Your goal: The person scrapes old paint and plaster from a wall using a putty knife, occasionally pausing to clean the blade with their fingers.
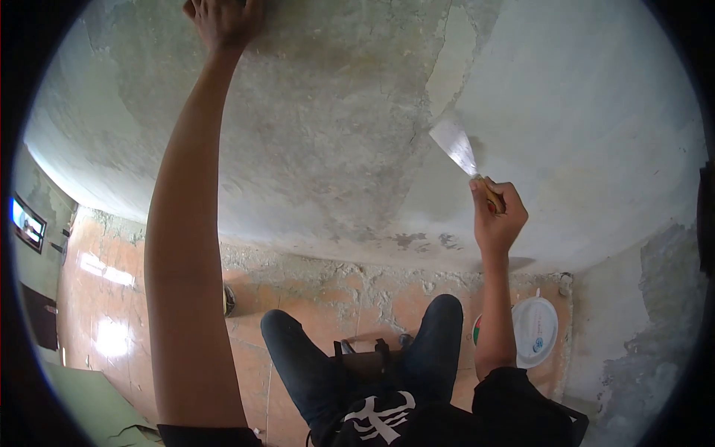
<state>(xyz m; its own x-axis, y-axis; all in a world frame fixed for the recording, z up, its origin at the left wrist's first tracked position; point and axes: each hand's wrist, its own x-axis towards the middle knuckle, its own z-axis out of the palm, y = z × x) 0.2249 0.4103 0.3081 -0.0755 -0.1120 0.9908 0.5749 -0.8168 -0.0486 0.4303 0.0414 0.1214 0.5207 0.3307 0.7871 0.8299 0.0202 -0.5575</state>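
A putty knife [453, 144] with a broad metal blade and a wooden handle is in my right hand [500, 216], fingers wrapped round the handle. Its blade points up and left, close over the wall [320, 127], near the edge of a strip of peeling paint [451, 63]. My left hand [222, 21] is stretched out to the upper left and rests against the grey, patchy part of the wall. The top of the frame cuts off part of its fingers; those that show are apart.
Scraped-off flakes [365, 287] lie along the wall's foot on the orange tiled floor [249, 339]. A white lid or tub [535, 333] stands at the right beside my forearm. A round container [229, 299] is partly hidden by my left arm. A green sheet [89, 406] lies at lower left.
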